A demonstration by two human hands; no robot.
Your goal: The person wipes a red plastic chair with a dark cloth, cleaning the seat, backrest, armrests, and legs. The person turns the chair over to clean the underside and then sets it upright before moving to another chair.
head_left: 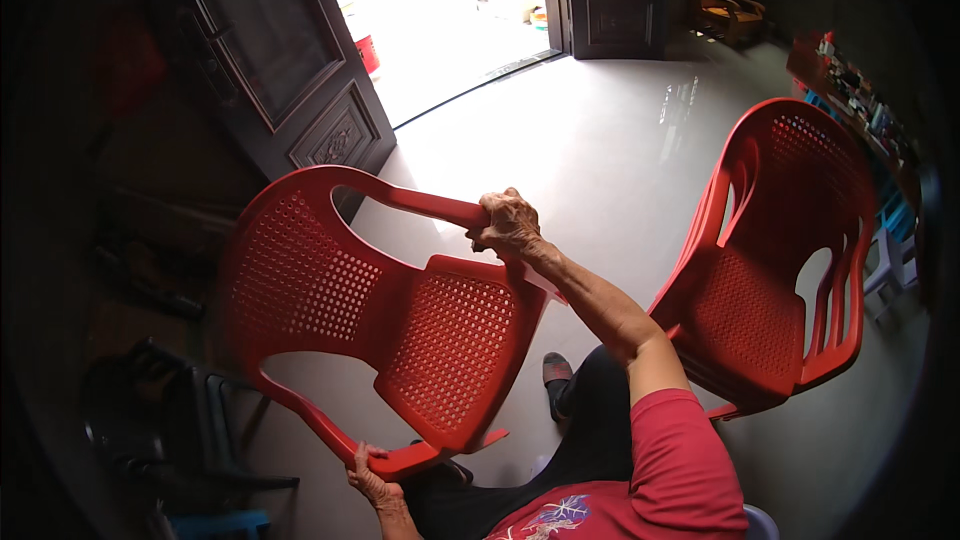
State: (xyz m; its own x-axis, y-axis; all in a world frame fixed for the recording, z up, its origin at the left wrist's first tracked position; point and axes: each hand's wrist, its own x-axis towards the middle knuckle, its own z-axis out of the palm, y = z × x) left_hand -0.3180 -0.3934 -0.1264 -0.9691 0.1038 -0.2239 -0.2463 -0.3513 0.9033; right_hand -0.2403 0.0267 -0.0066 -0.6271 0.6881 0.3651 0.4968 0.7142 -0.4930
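Note:
A red plastic armchair [450, 355] with a perforated seat and back is held in front of me, its back toward the left. My right hand [508, 223] grips the front end of its far armrest, fingers wrapped round it. Lower down, my left hand [374, 480] is closed on the front end of the near armrest, with the fingers partly behind it. To my right stands a stack of matching red armchairs [745, 325], nested into one another and apart from both hands.
A dark door leaf [290, 50] stands open at the left, beside a bright doorway [450, 30]. Dark chairs [190, 410] and a blue stool [220, 523] are at the lower left. A cluttered table [870, 100] runs along the right, and a wooden armchair [722, 2] sits far back.

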